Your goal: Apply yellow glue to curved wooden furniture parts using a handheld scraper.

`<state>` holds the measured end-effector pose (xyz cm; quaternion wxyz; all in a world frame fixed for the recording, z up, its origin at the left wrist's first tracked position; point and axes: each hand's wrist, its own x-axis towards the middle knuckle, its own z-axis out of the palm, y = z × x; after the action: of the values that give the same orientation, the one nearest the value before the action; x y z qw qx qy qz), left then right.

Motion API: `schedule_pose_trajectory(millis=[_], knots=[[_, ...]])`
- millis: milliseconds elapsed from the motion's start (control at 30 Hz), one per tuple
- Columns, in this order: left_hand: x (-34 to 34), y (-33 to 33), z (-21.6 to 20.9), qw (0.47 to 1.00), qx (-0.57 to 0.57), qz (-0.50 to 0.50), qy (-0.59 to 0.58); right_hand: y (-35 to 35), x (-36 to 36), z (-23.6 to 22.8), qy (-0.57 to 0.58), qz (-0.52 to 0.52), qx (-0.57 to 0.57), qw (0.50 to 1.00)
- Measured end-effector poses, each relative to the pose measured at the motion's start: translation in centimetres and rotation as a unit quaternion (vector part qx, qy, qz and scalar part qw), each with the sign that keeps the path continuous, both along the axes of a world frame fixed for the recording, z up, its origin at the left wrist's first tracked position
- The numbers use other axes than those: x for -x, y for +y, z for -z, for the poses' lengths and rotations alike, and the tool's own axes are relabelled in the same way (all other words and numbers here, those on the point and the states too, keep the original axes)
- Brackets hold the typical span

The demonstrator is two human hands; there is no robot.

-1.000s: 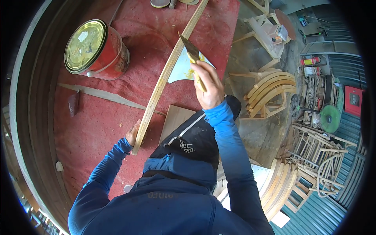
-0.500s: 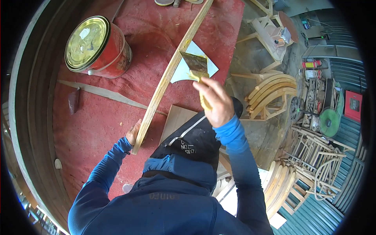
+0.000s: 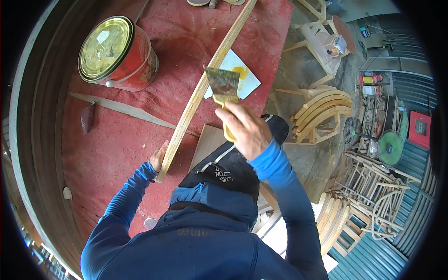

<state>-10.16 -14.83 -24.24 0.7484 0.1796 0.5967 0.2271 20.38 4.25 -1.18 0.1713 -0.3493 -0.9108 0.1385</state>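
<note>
A long, slim wooden strip (image 3: 190, 106) slants from the lower left to the far edge of the view, with yellowish streaks along its face. My left hand (image 3: 159, 157) is closed round its near end. In my right hand (image 3: 248, 131) is a putty knife (image 3: 224, 85), held by its yellow handle. The knife's wide, stained blade overlaps the strip's right edge in view; whether it touches the wood I cannot tell. Partly behind the blade lies a white square board (image 3: 250, 83) bearing a smear of yellow paste (image 3: 241, 72).
A red bucket (image 3: 143, 63) with a gold lid stands at the upper left on the red work surface (image 3: 112, 158). A thin, tapering wood piece (image 3: 123, 108) lies below it. To the right are curved wooden parts (image 3: 322, 106), a wooden frame (image 3: 317, 44) and a green fan (image 3: 391, 147).
My right hand has moved left and slightly toward me, bringing the putty knife's blade across to the strip. More of the yellow paste shows on the board. My left hand stays put.
</note>
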Motion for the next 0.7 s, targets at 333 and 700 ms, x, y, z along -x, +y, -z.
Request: schedule_pose_trajectory(millis=[333, 700], knots=[[0.0, 0.1, 0.2, 1.000, 0.001, -0.004, 0.002, 2.9, -0.1, 1.1, 0.050, 0.029, -0.019, 0.998], [0.3, -0.6, 1.4, 0.997, -0.056, 0.027, 0.050, 6.3, -0.9, -2.8, 0.140, 0.071, -0.002, 0.988]])
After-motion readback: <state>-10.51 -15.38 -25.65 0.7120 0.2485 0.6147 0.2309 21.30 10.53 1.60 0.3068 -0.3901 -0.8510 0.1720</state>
